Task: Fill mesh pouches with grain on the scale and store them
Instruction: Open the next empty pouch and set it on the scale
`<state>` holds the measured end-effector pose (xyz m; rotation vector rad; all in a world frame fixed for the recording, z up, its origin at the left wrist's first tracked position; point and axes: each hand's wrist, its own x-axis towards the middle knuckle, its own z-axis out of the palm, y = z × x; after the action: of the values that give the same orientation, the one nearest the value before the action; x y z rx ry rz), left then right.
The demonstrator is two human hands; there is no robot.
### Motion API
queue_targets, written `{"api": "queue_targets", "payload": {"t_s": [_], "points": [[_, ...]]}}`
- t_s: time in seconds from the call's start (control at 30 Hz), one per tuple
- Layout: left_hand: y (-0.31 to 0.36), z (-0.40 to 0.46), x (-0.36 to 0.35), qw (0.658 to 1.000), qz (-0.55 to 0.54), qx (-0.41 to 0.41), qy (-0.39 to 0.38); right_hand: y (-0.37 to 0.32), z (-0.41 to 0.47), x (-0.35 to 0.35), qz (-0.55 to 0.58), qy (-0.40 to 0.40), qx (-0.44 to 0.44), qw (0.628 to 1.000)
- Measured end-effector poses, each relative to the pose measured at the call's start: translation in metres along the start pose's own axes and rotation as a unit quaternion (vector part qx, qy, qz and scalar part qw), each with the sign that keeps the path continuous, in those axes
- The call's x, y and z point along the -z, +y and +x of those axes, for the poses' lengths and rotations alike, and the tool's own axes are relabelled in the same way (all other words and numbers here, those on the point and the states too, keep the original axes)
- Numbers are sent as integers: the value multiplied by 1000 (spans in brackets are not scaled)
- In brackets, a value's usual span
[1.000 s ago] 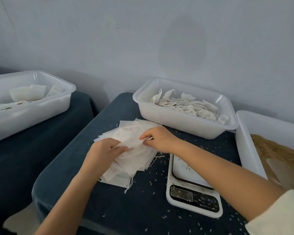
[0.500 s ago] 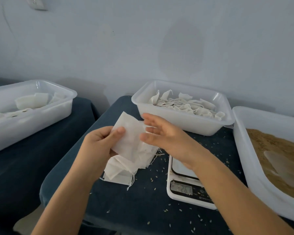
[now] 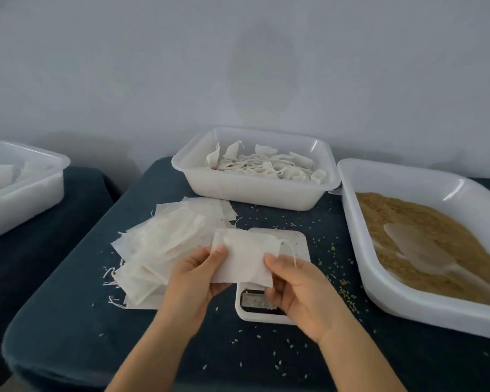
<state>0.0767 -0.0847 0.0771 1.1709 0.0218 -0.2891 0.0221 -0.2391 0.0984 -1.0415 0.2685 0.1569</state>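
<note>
I hold one empty white mesh pouch (image 3: 245,257) flat above the front of the white scale (image 3: 296,243). My left hand (image 3: 194,281) pinches its left edge with the thumb on top. My right hand (image 3: 297,287) pinches its right edge, where a drawstring hangs loose. Both hands cover most of the scale's display (image 3: 253,302). A loose heap of empty pouches (image 3: 167,244) lies on the dark cloth left of the scale. The tub of brown grain (image 3: 425,230) with a translucent scoop (image 3: 413,247) in it stands at the right.
A white tub with several filled pouches (image 3: 262,165) stands behind the scale. Another white tub (image 3: 17,188) sits on a separate dark surface at the far left. Spilled grains (image 3: 337,264) dot the dark cloth around the scale. A pale wall rises behind.
One pouch has come off the heap, first lifted by my left hand alone. Now both hands hold it by its edges, nearer to me and over the scale.
</note>
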Motion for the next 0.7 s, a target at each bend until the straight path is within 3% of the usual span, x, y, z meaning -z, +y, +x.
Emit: {"api": "queue_targets", "payload": {"t_s": [0.07,0.13,0.17,0.23,0.3,0.5,0.57,0.7], "points": [[-8,0,-5,987,149,-50,37,-6,-1,7,-75,39,32,996],[-8,-6,-9,927,322,-185,44,-10,-2,12,-156,75,65,983],[-7,-9,-12,903,357,-240,8,-11,-3,14,-186,88,82,975],[-7,-15,-21,893,353,-262,-89,-13,-4,15,-230,100,114,961],[-8,-17,-32,909,325,-221,-142,-12,-4,17,-255,108,133,952],[-16,-9,-38,962,193,-164,-107,-18,-4,27,-260,75,101,957],[-18,-7,-35,948,225,-182,-132,-24,-4,29,-324,75,105,937],[-7,-2,-36,856,390,-252,-228,-38,1,25,-427,74,135,891]]}}
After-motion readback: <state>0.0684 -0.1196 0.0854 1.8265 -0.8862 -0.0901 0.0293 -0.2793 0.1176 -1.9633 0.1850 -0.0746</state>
